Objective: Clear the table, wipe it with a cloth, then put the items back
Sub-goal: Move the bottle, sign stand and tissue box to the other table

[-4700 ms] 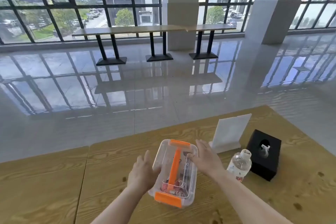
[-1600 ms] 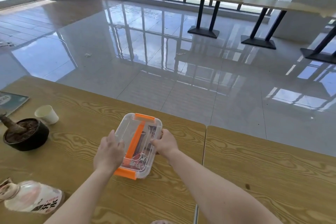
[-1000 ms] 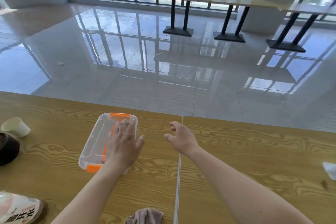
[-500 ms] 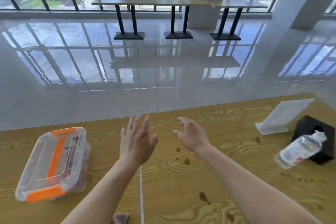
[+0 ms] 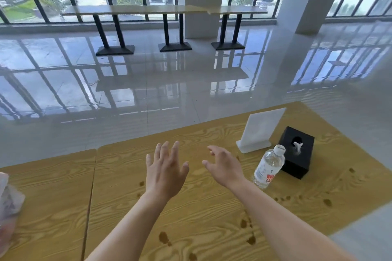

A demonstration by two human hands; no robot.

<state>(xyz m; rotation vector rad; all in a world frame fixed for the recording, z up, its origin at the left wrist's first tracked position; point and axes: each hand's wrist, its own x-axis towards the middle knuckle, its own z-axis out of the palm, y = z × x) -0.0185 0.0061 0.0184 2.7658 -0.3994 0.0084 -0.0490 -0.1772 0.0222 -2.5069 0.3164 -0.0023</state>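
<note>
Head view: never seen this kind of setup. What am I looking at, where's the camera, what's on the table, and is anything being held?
There is no machine here. A person works with bare hands, and the single camera sits on their head, looking forward and down. The two forearms coming up from the bottom edge are therefore the wearer's own.

The left hand and right hand are held over the wooden table, fingers spread and relaxed, and they hold nothing.

To the right stand a water bottle, a black tissue box beside it, and a white sign stand further back. Brown stains dot the tabletop.

At the left edge, on the neighbouring table, a pale object is too blurred to name.
</note>
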